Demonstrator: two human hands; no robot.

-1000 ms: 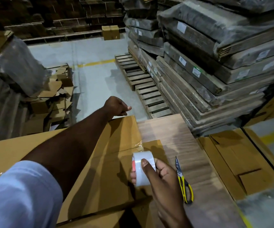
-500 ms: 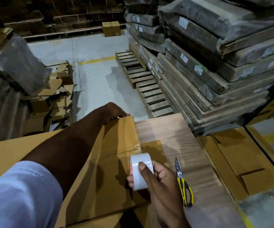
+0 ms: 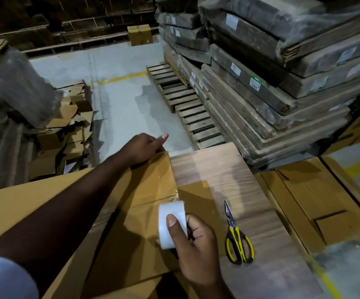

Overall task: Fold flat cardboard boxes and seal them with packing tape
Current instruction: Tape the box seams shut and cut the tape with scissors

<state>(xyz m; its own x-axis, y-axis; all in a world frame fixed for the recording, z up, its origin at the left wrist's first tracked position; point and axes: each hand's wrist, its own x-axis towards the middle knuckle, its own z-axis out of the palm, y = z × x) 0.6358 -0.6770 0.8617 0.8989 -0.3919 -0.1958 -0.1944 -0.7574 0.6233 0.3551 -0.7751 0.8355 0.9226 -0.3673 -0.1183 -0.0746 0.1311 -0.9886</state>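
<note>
The cardboard box (image 3: 144, 212) lies on the wood-grain table (image 3: 228, 175) with its flaps already folded shut, and sealing is under way. A strip of clear tape (image 3: 166, 188) runs from the box's far edge down along the flap seam toward the tape roll (image 3: 171, 223), so the far part of the seam looks covered while the near part appears bare. The left hand (image 3: 142, 147) reaches to the far edge of the box and presses there, thumb sticking out; whether the other fingers curl over the edge cannot be told. The right hand (image 3: 194, 242) grips the tape roll just above the box top, thumb laid across its white face and fingers behind it. The yellow-handled scissors (image 3: 237, 240) lie untouched on the table just beside the right hand, so the tape is most likely not yet cut. What seems left for this box is drawing the tape to the near edge, pressing it down and cutting it. More flat cardboard (image 3: 317, 203) lies to the right, presumably waiting.
</note>
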